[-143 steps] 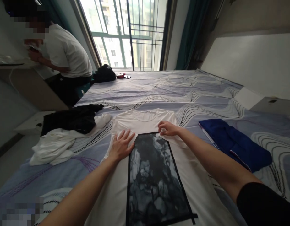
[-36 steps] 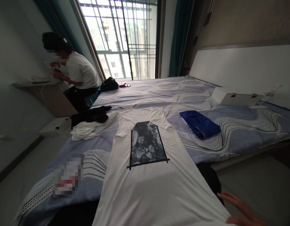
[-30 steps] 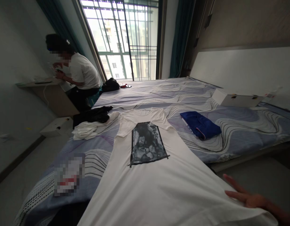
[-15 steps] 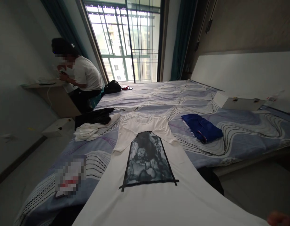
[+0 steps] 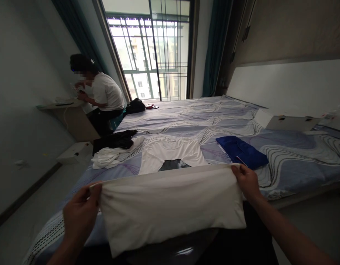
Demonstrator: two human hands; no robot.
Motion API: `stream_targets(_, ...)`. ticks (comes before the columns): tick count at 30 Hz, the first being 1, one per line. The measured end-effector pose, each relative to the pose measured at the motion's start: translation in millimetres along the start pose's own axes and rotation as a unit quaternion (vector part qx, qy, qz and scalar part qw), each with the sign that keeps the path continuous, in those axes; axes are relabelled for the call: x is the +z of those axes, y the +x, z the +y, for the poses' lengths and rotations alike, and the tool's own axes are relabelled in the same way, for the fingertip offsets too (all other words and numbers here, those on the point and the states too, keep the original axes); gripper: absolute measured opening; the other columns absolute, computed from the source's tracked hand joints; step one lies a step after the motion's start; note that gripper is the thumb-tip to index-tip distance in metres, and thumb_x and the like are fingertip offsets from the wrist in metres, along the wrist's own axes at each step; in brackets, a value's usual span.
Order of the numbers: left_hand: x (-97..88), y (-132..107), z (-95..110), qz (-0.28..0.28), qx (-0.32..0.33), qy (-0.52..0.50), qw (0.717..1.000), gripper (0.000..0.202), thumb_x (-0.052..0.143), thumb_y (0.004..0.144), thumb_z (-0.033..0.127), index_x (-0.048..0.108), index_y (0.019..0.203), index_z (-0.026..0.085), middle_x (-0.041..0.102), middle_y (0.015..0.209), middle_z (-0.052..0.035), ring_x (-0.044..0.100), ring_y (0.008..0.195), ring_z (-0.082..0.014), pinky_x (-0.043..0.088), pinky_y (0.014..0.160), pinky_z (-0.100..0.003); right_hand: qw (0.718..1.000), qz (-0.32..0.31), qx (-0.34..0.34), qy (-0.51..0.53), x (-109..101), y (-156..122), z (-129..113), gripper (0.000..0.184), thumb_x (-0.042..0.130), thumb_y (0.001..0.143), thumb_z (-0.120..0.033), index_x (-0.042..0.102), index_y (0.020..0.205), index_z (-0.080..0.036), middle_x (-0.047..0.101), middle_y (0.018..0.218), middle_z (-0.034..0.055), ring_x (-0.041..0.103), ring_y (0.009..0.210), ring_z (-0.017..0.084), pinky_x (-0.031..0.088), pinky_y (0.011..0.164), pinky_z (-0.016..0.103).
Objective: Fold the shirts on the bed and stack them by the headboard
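Observation:
A white T-shirt (image 5: 172,200) lies on the bed with its collar toward the window. Its lower part is lifted and doubled over toward the collar, hanging down at the near side. My left hand (image 5: 83,211) pinches one corner of the hem, and my right hand (image 5: 245,180) pinches the other, so the edge is stretched between them. Only the top of the dark printed picture (image 5: 174,165) shows; the raised cloth hides the rest. To the right of the shirt, beyond my right hand, is a folded blue garment (image 5: 240,151).
White cloth (image 5: 105,158) and black clothing (image 5: 116,141) lie on the bed's left side. A white box (image 5: 288,121) stands at the right by the headboard, another white box (image 5: 74,152) on the floor. A person (image 5: 103,92) sits at a small desk (image 5: 59,105) near the window.
The shirt was spread out with its whole print showing. Both hands have come into view holding the hem, raised and brought forward over the print. The view has shifted slightly.

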State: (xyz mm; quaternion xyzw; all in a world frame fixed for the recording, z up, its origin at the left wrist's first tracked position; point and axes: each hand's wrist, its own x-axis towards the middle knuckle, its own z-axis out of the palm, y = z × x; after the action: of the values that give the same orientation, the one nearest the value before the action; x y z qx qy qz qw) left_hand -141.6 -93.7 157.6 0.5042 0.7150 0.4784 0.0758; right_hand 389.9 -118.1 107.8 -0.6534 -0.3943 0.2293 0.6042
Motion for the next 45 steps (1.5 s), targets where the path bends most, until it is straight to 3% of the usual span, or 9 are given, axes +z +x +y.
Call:
stream_targets(3, 37.2, 17, 2, -0.043, -0.032, -0.05, 0.997, 0.047, 0.061, 0.081, 0.057, 0.073, 0.103, 0.018, 0.074, 0.084, 0.0008, 0.064, 0.076, -0.0181, 0.049, 0.063, -0.025, 1.0, -0.019, -0.012, -0.011, 18, 19, 20, 0.048, 0.071, 0.072, -0.061, 0.071, 0.083, -0.015, 0.072, 0.076, 0.0055, 0.063, 0.072, 0.022, 0.049, 0.066, 0.029)
stream_targets(10, 101.8, 43, -46, -0.062, -0.009, -0.023, 0.998, 0.044, 0.057, 0.079, 0.057, 0.072, 0.098, 0.02, 0.075, 0.092, -0.0032, 0.065, 0.077, -0.0202, 0.051, 0.073, -0.03, 0.998, -0.03, -0.032, -0.051, 36, 35, 59, 0.053, 0.065, 0.077, -0.069, 0.07, 0.08, -0.017, 0.073, 0.079, 0.0053, 0.065, 0.076, 0.024, 0.049, 0.07, 0.03)
stream_targets(14, 132.9, 69, -53, -0.072, -0.001, -0.03, 0.997, 0.045, 0.058, 0.077, 0.059, 0.073, 0.097, 0.021, 0.076, 0.094, -0.0037, 0.067, 0.083, -0.0228, 0.052, 0.078, -0.032, 0.996, -0.037, -0.034, -0.078, 47, 58, 70, 0.055, 0.06, 0.081, -0.071, 0.071, 0.082, -0.017, 0.071, 0.074, 0.0035, 0.063, 0.069, 0.022, 0.047, 0.063, 0.028)
stream_targets(17, 163.5, 104, -45, -0.079, 0.016, -0.07, 0.994, 0.045, 0.061, 0.075, 0.058, 0.075, 0.095, 0.02, 0.077, 0.095, -0.0041, 0.068, 0.092, -0.0249, 0.053, 0.082, -0.032, 0.996, -0.037, -0.042, -0.064, 64, 98, 76, 0.056, 0.061, 0.08, -0.071, 0.072, 0.086, -0.017, 0.072, 0.076, 0.0042, 0.064, 0.072, 0.023, 0.048, 0.065, 0.03)
stream_targets(21, 217.8, 158, -41, -0.087, 0.022, -0.109, 0.99, 0.048, 0.063, 0.073, 0.057, 0.075, 0.096, 0.017, 0.078, 0.093, -0.0057, 0.068, 0.092, -0.0259, 0.053, 0.081, -0.032, 0.997, -0.046, -0.06, -0.033, 103, 165, 93, 0.057, 0.063, 0.076, -0.073, 0.071, 0.08, -0.016, 0.071, 0.073, 0.0042, 0.063, 0.07, 0.022, 0.048, 0.063, 0.029)
stream_targets(25, 272.5, 199, -52, -0.095, 0.031, -0.107, 0.989, 0.048, 0.063, 0.073, 0.058, 0.075, 0.094, 0.016, 0.077, 0.092, -0.0056, 0.068, 0.091, -0.0256, 0.052, 0.08, -0.031, 0.996, -0.015, -0.076, -0.046, 145, 221, 120, 0.056, 0.063, 0.075, -0.072, 0.07, 0.074, -0.016, 0.069, 0.069, 0.0048, 0.06, 0.069, 0.022, 0.046, 0.065, 0.03)
stream_targets(28, 301.5, 222, -62, -0.08, 0.022, -0.094, 0.992, 0.05, 0.063, 0.074, 0.058, 0.075, 0.096, 0.015, 0.077, 0.09, -0.005, 0.067, 0.087, -0.0243, 0.051, 0.077, -0.03, 0.995, 0.014, -0.081, -0.065, 165, 251, 137, 0.053, 0.061, 0.077, -0.068, 0.07, 0.077, -0.016, 0.068, 0.07, 0.0039, 0.06, 0.071, 0.022, 0.045, 0.067, 0.03)
stream_targets(38, 356.7, 275, -69, -0.091, 0.037, -0.035, 0.995, 0.043, 0.062, 0.075, 0.05, 0.075, 0.096, 0.015, 0.075, 0.088, -0.0042, 0.066, 0.086, -0.0219, 0.05, 0.081, -0.028, 0.966, -0.022, -0.1, -0.239, 213, 321, 151, 0.042, 0.055, 0.082, -0.057, 0.068, 0.07, -0.018, 0.064, 0.065, 0.0013, 0.056, 0.067, 0.018, 0.036, 0.065, 0.028)
stream_targets(45, 363.0, 274, -62, -0.142, -0.005, 0.025, 0.99, 0.049, 0.067, 0.071, 0.045, 0.074, 0.108, 0.013, 0.075, 0.099, -0.0108, 0.068, 0.096, -0.0263, 0.05, 0.088, -0.034, 0.918, -0.059, -0.099, -0.379, 226, 334, 156, 0.031, 0.061, 0.085, -0.047, 0.075, 0.091, -0.02, 0.074, 0.088, 0.0086, 0.063, 0.084, 0.024, 0.039, 0.075, 0.031)
